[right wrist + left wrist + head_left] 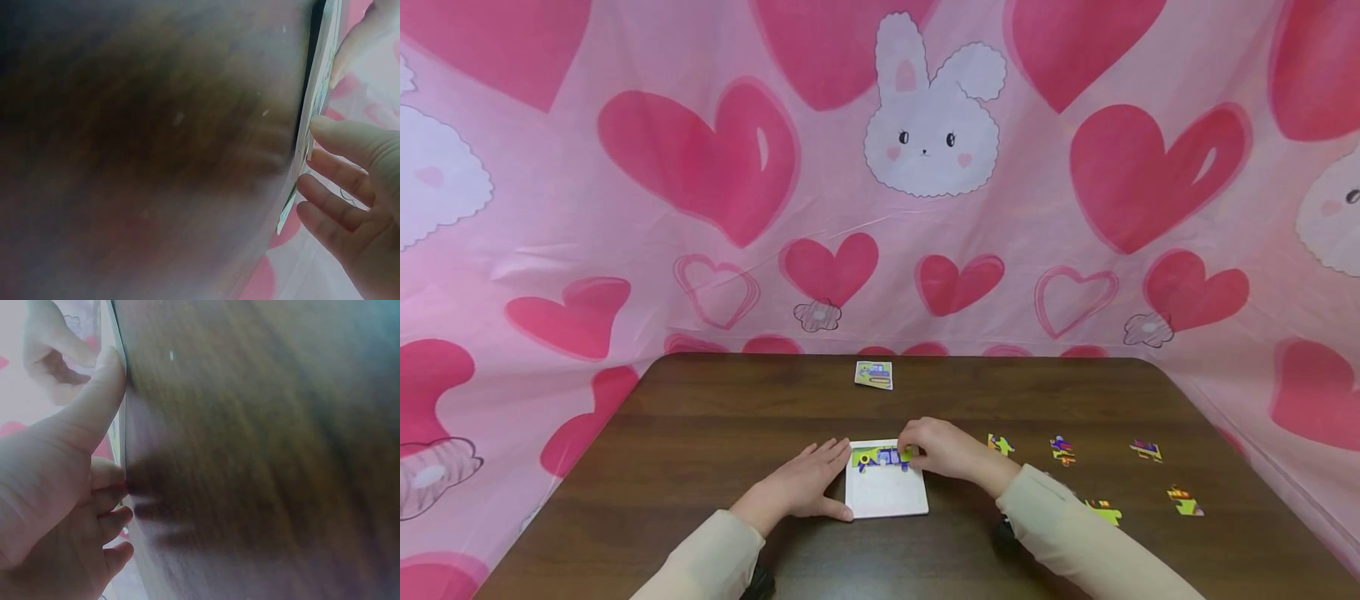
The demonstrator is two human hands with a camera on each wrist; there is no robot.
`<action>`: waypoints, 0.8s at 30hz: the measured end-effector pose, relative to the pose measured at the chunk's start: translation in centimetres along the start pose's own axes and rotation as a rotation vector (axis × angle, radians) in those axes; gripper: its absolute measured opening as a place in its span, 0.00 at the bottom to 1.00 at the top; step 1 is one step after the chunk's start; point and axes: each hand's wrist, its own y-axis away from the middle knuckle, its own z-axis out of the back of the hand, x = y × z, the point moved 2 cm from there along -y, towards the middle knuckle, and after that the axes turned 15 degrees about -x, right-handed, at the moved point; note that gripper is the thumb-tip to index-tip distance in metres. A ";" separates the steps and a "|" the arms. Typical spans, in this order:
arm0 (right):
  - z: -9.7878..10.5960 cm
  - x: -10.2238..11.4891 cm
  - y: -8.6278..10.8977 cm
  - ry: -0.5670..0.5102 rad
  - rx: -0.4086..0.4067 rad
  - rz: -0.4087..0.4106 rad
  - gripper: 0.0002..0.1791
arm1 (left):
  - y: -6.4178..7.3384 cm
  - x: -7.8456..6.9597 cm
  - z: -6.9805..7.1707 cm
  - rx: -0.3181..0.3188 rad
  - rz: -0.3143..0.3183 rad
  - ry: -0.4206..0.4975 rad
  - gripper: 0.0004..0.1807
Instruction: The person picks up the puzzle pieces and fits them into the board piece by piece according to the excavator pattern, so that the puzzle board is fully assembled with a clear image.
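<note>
A white square puzzle tray (889, 497) lies flat on the table. Across its top edge runs a row of joined puzzle pieces (883, 457), green and purple-blue. My left hand (807, 482) rests against the tray's left side, fingers straight, its thumb by the lower left corner. Over the upper right corner, my right hand (937, 447) pinches a puzzle piece between thumb and fingertips; the fingers hide most of it. In the right wrist view the thumb (350, 139) is at the tray's edge. The left wrist view shows the left thumb (106, 394) along the tray's rim.
Loose puzzle pieces lie to the right: a green one (1000, 444), a purple-red one (1062, 450), another (1146, 450), a yellow-green one (1185, 501) and one (1105, 511) partly behind the right sleeve. A picture card (874, 375) lies near the table's (737, 400) far edge.
</note>
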 end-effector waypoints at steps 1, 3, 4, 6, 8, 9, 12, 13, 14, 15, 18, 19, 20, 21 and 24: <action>0.0 0.0 0.0 0.006 0.001 0.000 0.08 | 0.0 0.0 0.0 0.000 -0.001 0.000 0.51; 0.0 0.0 -0.1 0.014 0.003 0.000 0.08 | 0.0 0.0 0.0 0.001 -0.001 0.003 0.51; 0.0 0.0 -0.2 0.019 0.004 -0.001 0.08 | 0.0 -0.1 0.0 0.001 -0.001 0.004 0.51; 0.0 0.0 -0.2 0.027 0.006 0.001 0.08 | 0.0 -0.1 0.0 0.003 0.002 0.007 0.51; -0.1 0.1 -0.3 0.038 0.006 0.007 0.08 | 0.0 -0.1 0.1 0.003 0.003 0.008 0.51; -0.1 0.1 -0.3 0.044 0.006 0.012 0.08 | 0.0 -0.1 0.1 0.004 0.004 0.008 0.51; -0.1 0.2 -0.4 0.065 0.007 0.025 0.07 | 0.0 -0.1 0.2 0.004 0.003 0.004 0.51; -0.1 0.3 -0.5 0.072 0.007 0.029 0.07 | 0.0 -0.1 0.2 0.004 0.003 0.002 0.51; -0.1 0.3 -0.5 0.078 0.007 0.033 0.07 | 0.0 -0.1 0.2 0.005 0.003 0.002 0.50; -0.1 0.3 -0.5 0.083 0.008 0.037 0.07 | 0.0 -0.1 0.2 0.005 0.004 0.003 0.50; -0.1 0.3 -0.6 0.092 0.005 0.047 0.07 | 0.0 -0.2 0.3 0.006 0.006 0.007 0.50; -0.1 0.3 -0.6 0.093 0.005 0.048 0.06 | 0.0 -0.2 0.4 0.006 0.008 0.008 0.50; -0.2 0.3 -0.6 0.094 0.004 0.050 0.06 | 0.0 -0.2 0.4 0.006 0.009 0.009 0.50; -0.2 0.3 -0.6 0.092 0.004 0.051 0.06 | 0.0 -0.2 0.4 0.006 0.009 0.009 0.50; 0.1 0.3 -0.5 0.063 0.000 0.030 0.07 | 0.0 -0.1 0.3 0.006 0.008 0.006 0.51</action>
